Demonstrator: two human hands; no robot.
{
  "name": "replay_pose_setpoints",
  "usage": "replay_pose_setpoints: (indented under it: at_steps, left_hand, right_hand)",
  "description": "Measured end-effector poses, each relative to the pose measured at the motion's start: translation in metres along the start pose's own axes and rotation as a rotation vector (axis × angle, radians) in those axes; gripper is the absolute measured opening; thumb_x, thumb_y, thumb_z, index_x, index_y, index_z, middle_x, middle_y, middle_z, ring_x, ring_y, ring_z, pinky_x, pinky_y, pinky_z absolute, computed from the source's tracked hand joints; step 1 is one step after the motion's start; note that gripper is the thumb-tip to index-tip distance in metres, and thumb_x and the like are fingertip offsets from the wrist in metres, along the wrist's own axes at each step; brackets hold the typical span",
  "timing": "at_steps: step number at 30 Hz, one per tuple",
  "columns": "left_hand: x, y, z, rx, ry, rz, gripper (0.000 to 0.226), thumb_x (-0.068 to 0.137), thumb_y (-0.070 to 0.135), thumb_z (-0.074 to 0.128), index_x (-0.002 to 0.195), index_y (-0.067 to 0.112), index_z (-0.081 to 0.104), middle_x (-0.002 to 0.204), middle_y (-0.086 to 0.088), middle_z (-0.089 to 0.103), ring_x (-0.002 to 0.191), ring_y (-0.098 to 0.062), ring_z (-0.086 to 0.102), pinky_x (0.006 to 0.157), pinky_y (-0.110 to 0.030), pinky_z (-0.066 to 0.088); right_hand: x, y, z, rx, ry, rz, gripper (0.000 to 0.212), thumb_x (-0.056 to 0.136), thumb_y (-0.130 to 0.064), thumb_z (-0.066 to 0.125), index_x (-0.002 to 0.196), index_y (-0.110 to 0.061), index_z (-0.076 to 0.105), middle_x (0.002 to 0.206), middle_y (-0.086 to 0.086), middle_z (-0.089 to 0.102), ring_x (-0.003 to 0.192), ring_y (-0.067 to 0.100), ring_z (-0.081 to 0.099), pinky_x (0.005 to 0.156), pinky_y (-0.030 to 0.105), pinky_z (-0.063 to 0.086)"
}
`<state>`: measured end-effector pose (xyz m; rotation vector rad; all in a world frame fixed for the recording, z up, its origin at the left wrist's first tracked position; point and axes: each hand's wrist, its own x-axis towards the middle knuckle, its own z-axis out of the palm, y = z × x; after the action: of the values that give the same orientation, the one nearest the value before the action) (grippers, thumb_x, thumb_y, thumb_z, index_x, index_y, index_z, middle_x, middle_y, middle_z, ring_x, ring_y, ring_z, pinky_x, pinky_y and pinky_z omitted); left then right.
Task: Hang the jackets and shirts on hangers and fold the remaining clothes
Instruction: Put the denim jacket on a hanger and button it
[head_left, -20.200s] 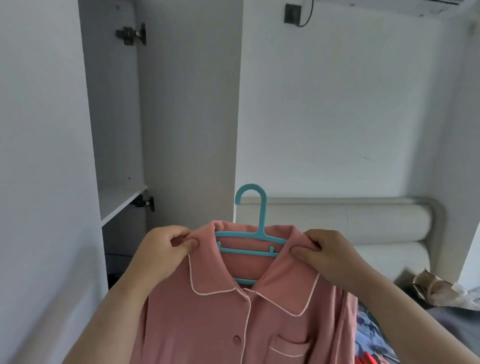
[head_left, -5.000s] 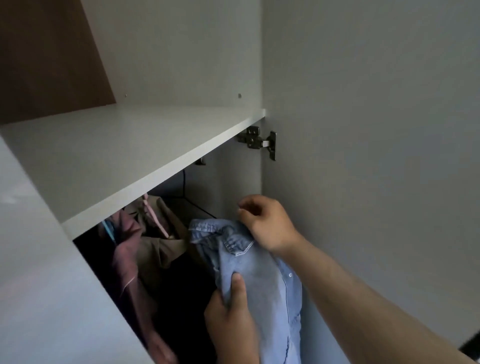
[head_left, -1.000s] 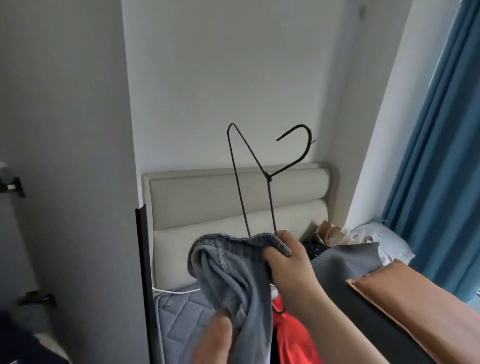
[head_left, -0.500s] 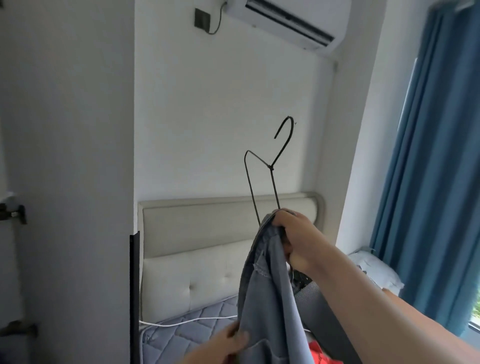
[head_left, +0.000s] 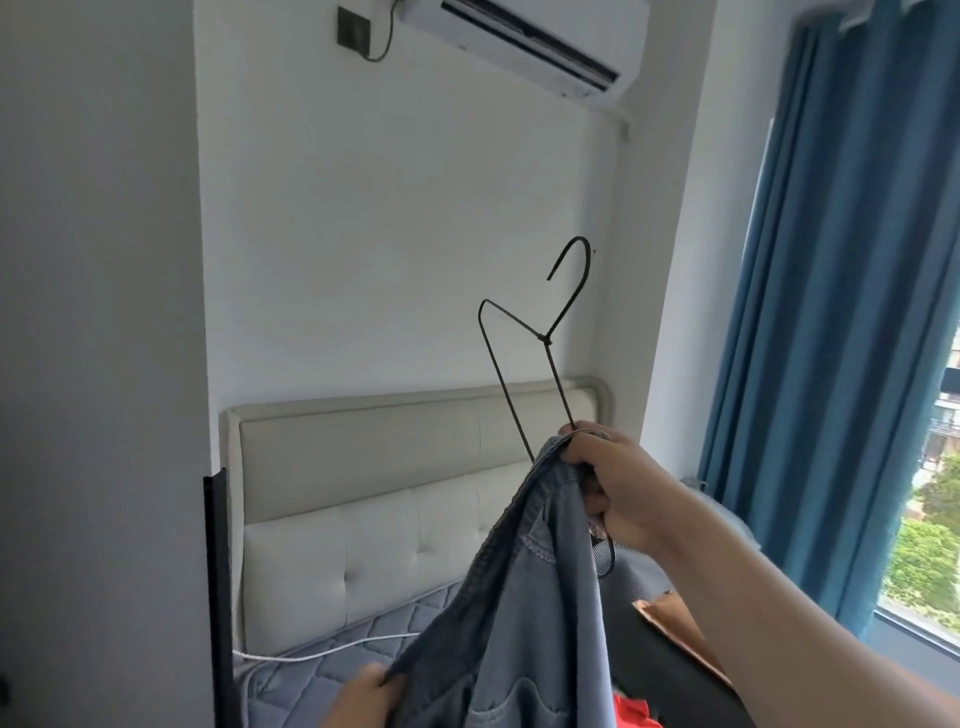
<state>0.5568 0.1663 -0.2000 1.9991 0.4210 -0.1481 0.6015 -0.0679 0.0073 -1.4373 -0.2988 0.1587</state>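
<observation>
Denim shirt (head_left: 535, 623) w/ wire hanger (head_left: 545, 339) in R hand (head_left: 618, 488), L hand (head_left: 358, 701) pinching edge.

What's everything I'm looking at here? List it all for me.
wire hanger: one, black, held up before the wall, hook uppermost
denim shirt: one, blue-grey, hanging between both hands
air conditioner: one, white, high on the wall
headboard: one, beige, against the wall
mattress: one, grey-blue, below the headboard
cable: one, white, on the mattress
curtain: one, blue, right side
red cloth: one, red, bottom edge
right hand: one, grips hanger and shirt collar
left hand: one, holds shirt's edge at bottom
</observation>
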Motion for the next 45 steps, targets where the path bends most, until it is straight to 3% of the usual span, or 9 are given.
replay_pose_setpoints:
  at_steps: [4, 6, 13, 17, 23, 28, 32, 37, 45]
  left_hand:
    - [0.007, 0.013, -0.038, -0.347, 0.144, 0.125, 0.014, 0.095, 0.001, 0.055, 0.084, -0.001, 0.063, 0.058, -0.006, 0.062, 0.067, -0.021, 0.06, 0.053, -0.025, 0.043]
    - [-0.004, 0.04, -0.066, -0.521, 0.015, 0.15, 0.016, 0.091, 0.008, 0.063, 0.097, -0.001, 0.051, 0.076, -0.019, 0.059, 0.061, -0.024, 0.058, 0.05, -0.029, 0.044]
    - [-0.036, 0.106, -0.121, -0.183, 0.042, 0.388, 0.041, 0.072, -0.023, 0.059, 0.103, 0.003, 0.061, 0.085, -0.017, 0.066, 0.072, -0.025, 0.062, 0.059, -0.032, 0.048]
    - [-0.025, 0.119, -0.15, 0.103, 0.343, 0.294, 0.015, 0.074, -0.013, 0.057, 0.072, 0.001, 0.061, 0.066, -0.013, 0.058, 0.06, -0.023, 0.054, 0.051, -0.023, 0.038]
    - [-0.01, 0.125, -0.176, 0.307, 0.431, 0.288, 0.008, 0.087, 0.008, 0.057, 0.083, 0.003, 0.062, 0.083, -0.014, 0.066, 0.078, -0.029, 0.062, 0.061, -0.026, 0.038]
    - [-0.01, 0.144, -0.183, -0.076, 0.343, 0.282, 0.007, 0.094, 0.009, 0.058, 0.089, 0.007, 0.063, 0.072, -0.01, 0.066, 0.059, -0.021, 0.061, 0.051, -0.021, 0.047]
    - [-0.013, 0.166, -0.182, -0.44, 0.375, 0.357, 0.007, 0.092, 0.011, 0.063, 0.089, 0.005, 0.066, 0.079, -0.015, 0.07, 0.071, -0.027, 0.065, 0.067, -0.034, 0.053]
    - [-0.019, 0.186, -0.164, -0.266, 0.366, 0.484, 0.012, 0.087, 0.004, 0.063, 0.088, 0.012, 0.072, 0.085, -0.006, 0.073, 0.078, -0.02, 0.067, 0.07, -0.026, 0.052]
    - [-0.011, 0.191, -0.181, -0.41, 0.468, 0.419, 0.006, 0.087, 0.005, 0.064, 0.083, 0.001, 0.067, 0.076, -0.012, 0.069, 0.068, -0.024, 0.063, 0.062, -0.028, 0.049]
  right_hand:
    - [0.001, 0.002, -0.019, -0.064, -0.012, -0.014, 0.031, 0.087, 0.008, 0.042, 0.07, -0.017, 0.047, 0.049, -0.006, 0.035, 0.036, 0.006, 0.024, 0.032, 0.013, 0.018]
    - [0.005, 0.004, -0.027, -0.106, 0.04, -0.031, 0.03, 0.087, 0.009, 0.044, 0.069, -0.015, 0.049, 0.048, -0.005, 0.036, 0.036, 0.007, 0.025, 0.033, 0.014, 0.018]
    - [0.024, 0.015, -0.047, -0.184, 0.181, -0.037, 0.016, 0.084, 0.006, 0.047, 0.075, -0.007, 0.053, 0.049, -0.001, 0.038, 0.038, 0.01, 0.028, 0.034, 0.018, 0.02]
    - [0.029, 0.008, -0.05, -0.174, 0.278, -0.047, 0.016, 0.081, 0.006, 0.045, 0.076, -0.007, 0.051, 0.045, -0.003, 0.037, 0.034, 0.009, 0.028, 0.033, 0.018, 0.022]
    - [0.041, -0.002, -0.062, -0.251, 0.337, -0.046, 0.015, 0.082, 0.003, 0.049, 0.074, -0.009, 0.047, 0.052, 0.001, 0.035, 0.04, 0.011, 0.025, 0.039, 0.019, 0.018]
    - [0.042, -0.007, -0.071, -0.326, 0.342, -0.017, 0.015, 0.083, 0.002, 0.052, 0.072, -0.008, 0.048, 0.041, -0.004, 0.034, 0.036, 0.011, 0.022, 0.041, 0.019, 0.015]
    - [0.036, -0.002, -0.072, -0.371, 0.276, -0.035, 0.016, 0.09, -0.015, 0.064, 0.089, 0.001, 0.064, 0.062, 0.006, 0.05, 0.039, 0.01, 0.03, 0.04, 0.019, 0.022]
    - [0.031, 0.004, -0.066, -0.413, 0.247, -0.168, 0.018, 0.098, -0.016, 0.056, 0.092, -0.019, 0.073, 0.042, -0.009, 0.037, 0.034, 0.007, 0.025, 0.034, 0.016, 0.021]
    - [-0.011, -0.008, -0.077, -0.654, 0.023, -0.282, 0.037, 0.094, -0.006, 0.059, 0.083, -0.036, 0.079, 0.051, 0.002, 0.04, 0.043, 0.014, 0.032, 0.042, 0.018, 0.023]
